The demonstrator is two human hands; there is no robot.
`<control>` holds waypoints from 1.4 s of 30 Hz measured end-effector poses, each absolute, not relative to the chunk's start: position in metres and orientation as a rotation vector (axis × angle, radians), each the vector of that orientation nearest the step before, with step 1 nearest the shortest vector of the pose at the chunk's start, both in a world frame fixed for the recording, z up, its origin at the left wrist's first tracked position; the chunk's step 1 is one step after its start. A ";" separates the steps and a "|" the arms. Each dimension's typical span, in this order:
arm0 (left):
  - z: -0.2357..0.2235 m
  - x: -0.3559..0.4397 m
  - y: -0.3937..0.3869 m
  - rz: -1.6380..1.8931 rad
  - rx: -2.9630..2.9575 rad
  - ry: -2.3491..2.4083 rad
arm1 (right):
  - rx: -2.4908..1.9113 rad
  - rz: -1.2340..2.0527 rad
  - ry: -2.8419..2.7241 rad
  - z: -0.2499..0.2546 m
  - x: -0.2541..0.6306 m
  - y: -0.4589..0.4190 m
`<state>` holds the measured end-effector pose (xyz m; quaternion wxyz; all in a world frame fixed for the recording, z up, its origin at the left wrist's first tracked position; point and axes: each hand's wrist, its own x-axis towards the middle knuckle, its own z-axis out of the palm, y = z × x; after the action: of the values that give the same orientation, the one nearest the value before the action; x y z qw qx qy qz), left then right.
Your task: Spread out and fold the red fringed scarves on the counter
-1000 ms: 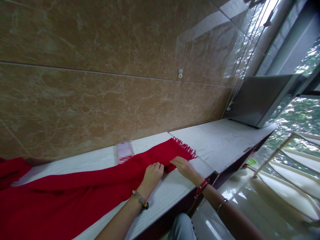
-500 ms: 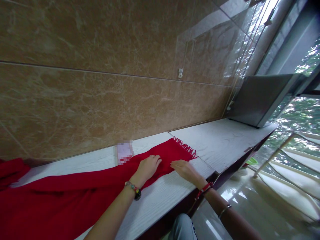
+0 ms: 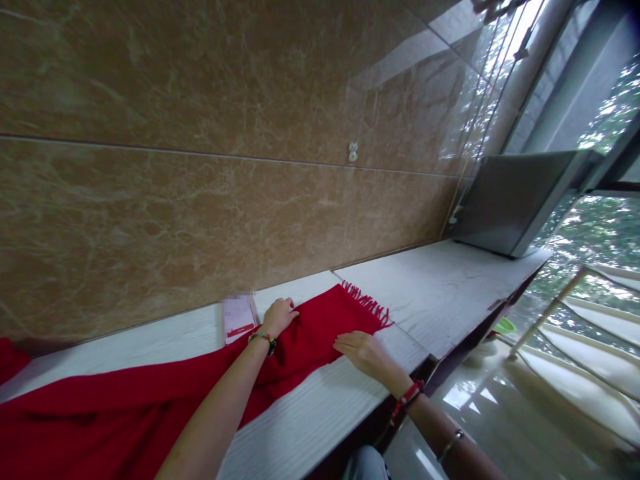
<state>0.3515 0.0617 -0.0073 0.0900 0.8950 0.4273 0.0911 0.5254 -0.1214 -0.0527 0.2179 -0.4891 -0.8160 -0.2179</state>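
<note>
Item: one red fringed scarf (image 3: 320, 320), lying from lower left to lower centre on a white tabletop (image 3: 425, 280). Hands, two: left hand (image 3: 280, 317), fingers bent at the far edge; right hand (image 3: 367, 353), fingers extended together at the near edge; any pinch by either, cannot tell. Handling, as judged: light, even tension across the width, creases eased flat, fringe unbunched.

Red fringed scarf (image 3: 320, 313) on white counter (image 3: 425, 280), left hand (image 3: 279, 316) and right hand (image 3: 367, 353) touching it
</note>
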 end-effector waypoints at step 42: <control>-0.015 0.296 -0.061 0.325 3.156 0.734 | -1.261 -0.642 -2.276 -0.035 0.512 -0.130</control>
<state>0.2960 -0.0606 -0.0151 -0.0577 0.9675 0.2251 0.0997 0.5121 -0.1298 -0.0346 0.2287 -0.4581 -0.8267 -0.2331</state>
